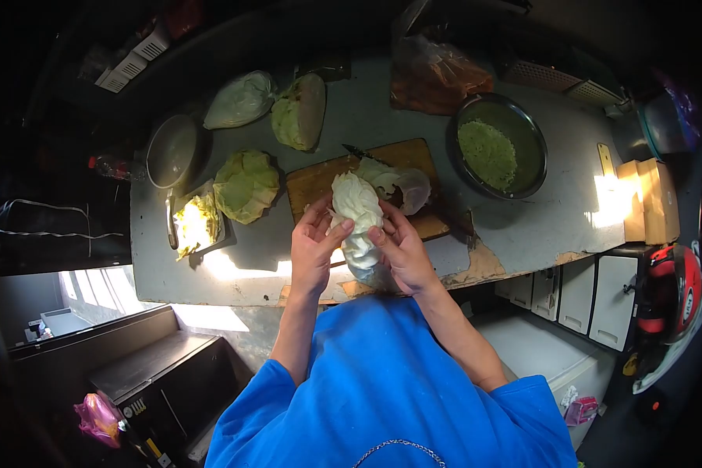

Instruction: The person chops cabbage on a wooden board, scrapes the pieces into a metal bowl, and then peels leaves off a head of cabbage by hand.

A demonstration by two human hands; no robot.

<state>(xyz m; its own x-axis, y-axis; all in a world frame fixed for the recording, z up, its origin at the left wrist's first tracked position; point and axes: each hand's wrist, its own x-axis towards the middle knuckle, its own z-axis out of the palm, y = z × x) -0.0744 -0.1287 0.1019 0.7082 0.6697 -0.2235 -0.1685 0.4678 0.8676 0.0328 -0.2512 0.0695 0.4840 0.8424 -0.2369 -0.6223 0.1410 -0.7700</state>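
Observation:
My left hand and my right hand grip a pale, layered piece of cabbage from both sides, thumbs on top. It is held above the near edge of a wooden cutting board. Just behind it on the board lie loose pale cabbage leaves. A knife with a dark tip or handle shows at the board's far edge, partly covered by the leaves. To the left of the board rests a green cabbage piece.
On the table stand a metal bowl of shredded cabbage, a pan, a cut cabbage, a bagged cabbage and sunlit cabbage scraps. A phone and cardboard boxes sit at the right end.

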